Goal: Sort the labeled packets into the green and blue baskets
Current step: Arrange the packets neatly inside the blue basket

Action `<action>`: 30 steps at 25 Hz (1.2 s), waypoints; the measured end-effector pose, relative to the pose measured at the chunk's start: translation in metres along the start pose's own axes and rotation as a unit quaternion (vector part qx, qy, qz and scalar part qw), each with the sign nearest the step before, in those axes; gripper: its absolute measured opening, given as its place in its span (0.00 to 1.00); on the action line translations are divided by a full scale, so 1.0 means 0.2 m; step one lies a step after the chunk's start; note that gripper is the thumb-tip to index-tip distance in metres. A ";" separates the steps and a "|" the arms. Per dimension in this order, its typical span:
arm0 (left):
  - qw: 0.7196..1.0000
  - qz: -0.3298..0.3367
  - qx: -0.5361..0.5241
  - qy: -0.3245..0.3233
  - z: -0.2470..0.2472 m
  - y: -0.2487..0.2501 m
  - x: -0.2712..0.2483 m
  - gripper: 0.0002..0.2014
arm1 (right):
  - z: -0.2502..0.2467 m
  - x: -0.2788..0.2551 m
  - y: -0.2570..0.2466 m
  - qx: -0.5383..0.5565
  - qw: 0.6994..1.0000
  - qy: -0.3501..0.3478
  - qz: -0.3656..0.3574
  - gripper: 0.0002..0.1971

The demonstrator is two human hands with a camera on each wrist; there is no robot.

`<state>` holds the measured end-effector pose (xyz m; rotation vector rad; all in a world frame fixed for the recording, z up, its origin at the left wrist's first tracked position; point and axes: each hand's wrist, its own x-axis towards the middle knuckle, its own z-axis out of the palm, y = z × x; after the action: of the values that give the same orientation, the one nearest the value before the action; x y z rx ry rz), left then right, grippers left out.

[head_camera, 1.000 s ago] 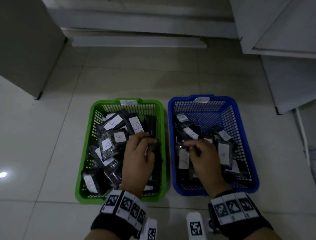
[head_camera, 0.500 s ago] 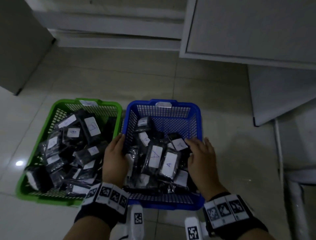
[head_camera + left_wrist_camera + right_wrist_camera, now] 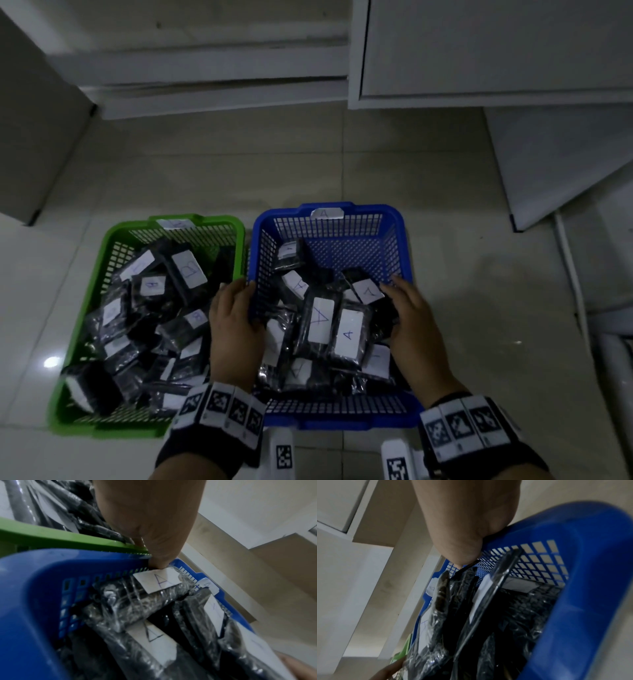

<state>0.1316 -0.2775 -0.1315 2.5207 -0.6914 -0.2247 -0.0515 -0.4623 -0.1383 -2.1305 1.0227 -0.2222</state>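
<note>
The blue basket (image 3: 370, 207), tagged A, holds several black packets with white A labels (image 3: 347, 334). My left hand (image 3: 236, 318) grips its left wall, thumb inside and fingers outside against the green basket. My right hand (image 3: 414, 322) grips the right wall, thumb among the packets. The green basket (image 3: 85, 308) stands touching it on the left, full of packets labeled B (image 3: 188, 270). The left wrist view shows my thumb (image 3: 157, 559) hooked over the blue rim (image 3: 34, 588) beside an A packet (image 3: 159, 581). In the right wrist view my right hand (image 3: 464, 540) clasps the blue wall (image 3: 590, 561).
Both baskets sit on a pale tiled floor (image 3: 274, 154). A white cabinet (image 3: 479, 51) hangs over the far right, with a leaning white panel (image 3: 565, 154) and a pipe (image 3: 568, 267) at the right. A grey cabinet (image 3: 27, 120) stands at the left.
A second ago my hands were among packets, one in each basket. They have since moved to the two side walls of the blue basket, and my view has swung right.
</note>
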 end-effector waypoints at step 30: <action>0.990 0.122 0.054 -0.054 -0.15 0.00 -0.08 0.16 | 0.12 -0.28 -0.13 -0.196 0.976 0.048 -0.079 0.09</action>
<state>0.1254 -0.2562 -0.1049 2.5094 -1.0736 -0.2430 -0.0625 -0.3965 -0.1288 -2.5852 1.0168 -0.2139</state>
